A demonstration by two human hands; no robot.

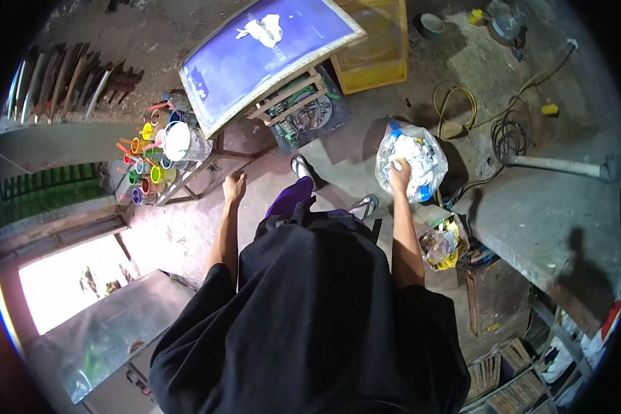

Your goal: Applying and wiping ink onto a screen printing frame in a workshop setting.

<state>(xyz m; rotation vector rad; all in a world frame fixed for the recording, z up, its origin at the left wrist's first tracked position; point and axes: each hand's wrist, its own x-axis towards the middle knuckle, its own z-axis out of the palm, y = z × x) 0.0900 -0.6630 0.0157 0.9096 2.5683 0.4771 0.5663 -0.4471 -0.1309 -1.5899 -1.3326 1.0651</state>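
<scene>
My right hand (399, 175) reaches over a clear plastic bag (386, 155) full of crumpled white rags (421, 160). Its fingers are closed on a whitish bit, which looks like a rag and is partly hidden by the hand. My left hand (234, 188) hangs in the air with its fingers curled, and nothing shows in it. Ahead, a printing screen (217, 62) with blue-purple mesh in a pale frame lies tilted, a crumpled white rag (263, 31) on top. Left of it stand several small paint pots (157, 174) with sticks in them and a white bucket (178, 141).
A yellow-framed screen (372, 79) lies behind the blue one, and a dark printed sheet (303, 121) shows beneath. A hose (472, 114) and black cable (510, 134) coil on the floor to the right. A grey tabletop (531, 214) stands beside me, a box of litter (441, 245) near it.
</scene>
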